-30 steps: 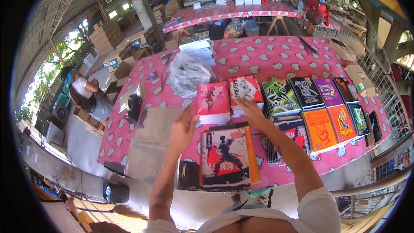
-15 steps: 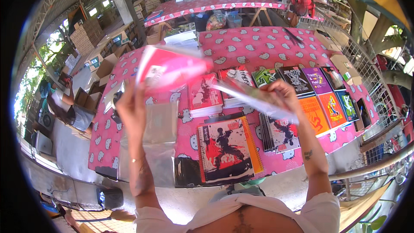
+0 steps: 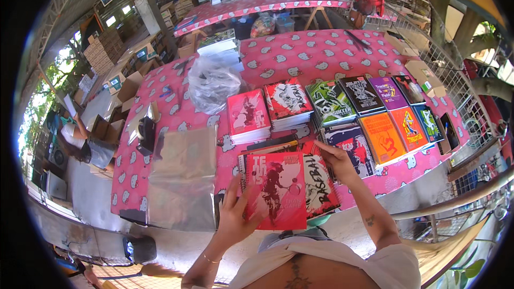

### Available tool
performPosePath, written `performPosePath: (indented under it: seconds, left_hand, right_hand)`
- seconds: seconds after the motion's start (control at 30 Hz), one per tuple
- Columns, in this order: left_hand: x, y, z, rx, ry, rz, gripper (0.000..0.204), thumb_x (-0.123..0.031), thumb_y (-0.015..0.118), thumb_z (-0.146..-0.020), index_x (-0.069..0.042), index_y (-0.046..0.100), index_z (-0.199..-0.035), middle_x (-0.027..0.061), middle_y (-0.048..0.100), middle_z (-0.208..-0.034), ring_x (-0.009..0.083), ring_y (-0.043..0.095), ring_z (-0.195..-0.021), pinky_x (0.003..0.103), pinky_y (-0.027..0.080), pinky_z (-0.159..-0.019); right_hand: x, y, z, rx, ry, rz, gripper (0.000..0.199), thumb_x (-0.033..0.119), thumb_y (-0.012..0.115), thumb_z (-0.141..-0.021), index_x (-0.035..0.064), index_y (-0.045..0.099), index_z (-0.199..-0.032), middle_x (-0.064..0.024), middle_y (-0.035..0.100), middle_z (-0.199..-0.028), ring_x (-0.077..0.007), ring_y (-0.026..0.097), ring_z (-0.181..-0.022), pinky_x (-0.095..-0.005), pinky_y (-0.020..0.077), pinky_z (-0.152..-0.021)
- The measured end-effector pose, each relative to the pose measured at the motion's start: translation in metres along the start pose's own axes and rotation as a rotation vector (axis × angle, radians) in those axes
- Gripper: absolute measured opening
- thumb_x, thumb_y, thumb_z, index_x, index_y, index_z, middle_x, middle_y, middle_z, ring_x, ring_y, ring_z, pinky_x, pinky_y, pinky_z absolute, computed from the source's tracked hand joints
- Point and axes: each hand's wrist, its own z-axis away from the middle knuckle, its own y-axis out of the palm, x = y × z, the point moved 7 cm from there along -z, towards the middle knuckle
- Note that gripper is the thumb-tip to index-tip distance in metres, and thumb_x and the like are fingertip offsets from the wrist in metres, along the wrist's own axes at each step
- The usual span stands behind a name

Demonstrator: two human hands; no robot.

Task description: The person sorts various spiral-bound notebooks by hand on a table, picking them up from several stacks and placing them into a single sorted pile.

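My left hand holds the left side of a pink-red notebook with a dark player figure, its thumb on the cover. My right hand is closed on the upper right edge of a red, white and black spiral notebook. That one lies partly under the pink-red notebook. Both are over other spiral notebooks at the table's near edge, mostly covered. Just beyond stand a stack of pink-red notebooks and a stack of red-and-white ones.
Clear plastic sleeves lie at the left, near a dark device. A crumpled clear plastic bag sits farther back. Green, black, purple and orange notebooks fill the right side. A person is at the far left.
Both hands have come down toward me from above the table. The two notebooks they carried now overlap at the near edge, covering the notebooks there. The plastic bag has come into view.
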Motion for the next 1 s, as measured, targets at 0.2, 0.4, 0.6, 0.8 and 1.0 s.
performPosePath:
  seconds: [0.2, 0.4, 0.6, 0.8, 1.0]
  left_hand:
    - [0.025, 0.045, 0.007, 0.065, -0.176, 0.232, 0.088, -0.032, 0.073, -0.085, 0.0, 0.022, -0.149, 0.0357, 0.008, -0.153, 0.0484, 0.014, -0.143, 0.046, 0.025, -0.113]
    - [0.089, 0.056, -0.007, -0.054, -0.289, 0.453, 0.085, -0.019, 0.066, -0.087, 0.0, 0.013, -0.151, 0.0262, 0.02, -0.153, 0.0361, 0.026, -0.141, 0.041, 0.027, -0.112]
    - [0.111, 0.065, -0.022, 0.022, -0.608, 1.193, 0.077, -0.016, 0.057, -0.09, -0.001, 0.015, -0.152, 0.0163, 0.035, -0.149, 0.0286, 0.035, -0.135, 0.036, 0.031, -0.11]
    - [-0.05, 0.042, 0.033, -0.357, 0.251, -0.375, 0.064, -0.029, 0.052, -0.093, -0.004, 0.031, -0.147, 0.0287, 0.031, -0.149, 0.0463, 0.022, -0.142, 0.063, 0.006, -0.113]
    - [-0.027, 0.116, 0.067, -0.482, 0.163, -0.757, 0.062, -0.053, 0.03, -0.099, -0.009, 0.044, -0.141, 0.0212, 0.038, -0.147, 0.0409, 0.027, -0.141, 0.065, 0.002, -0.113]
  right_hand:
    - [-0.002, 0.056, 0.015, -0.084, -0.189, 0.111, 0.05, 0.023, 0.051, -0.1, 0.006, 0.04, -0.145, -0.0156, 0.041, -0.148, -0.0222, 0.039, -0.136, -0.0341, 0.0302, -0.111]
    - [0.003, 0.065, -0.002, -0.062, -0.117, 0.241, 0.082, 0.039, 0.055, -0.098, 0.0036, 0.006, -0.154, -0.0204, 0.011, -0.159, -0.0256, 0.009, -0.148, -0.0363, 0.0139, -0.117]
    - [-0.014, 0.105, -0.018, 0.109, -0.042, 0.061, 0.098, 0.058, 0.054, -0.091, -0.002, 0.006, -0.152, -0.0243, 0.009, -0.158, -0.0306, 0.006, -0.148, -0.0404, 0.0133, -0.118]
    - [0.075, 0.13, -0.106, 0.261, -0.474, 1.229, 0.094, 0.072, 0.048, -0.085, -0.0036, 0.039, -0.14, -0.0289, 0.039, -0.144, -0.0399, 0.04, -0.134, -0.0514, 0.0331, -0.108]
    - [0.038, 0.183, -0.107, 0.729, -0.21, 1.328, 0.087, 0.078, 0.036, -0.084, -0.0004, 0.072, -0.093, -0.0249, 0.068, -0.103, -0.0376, 0.065, -0.104, -0.0491, 0.0489, -0.089]
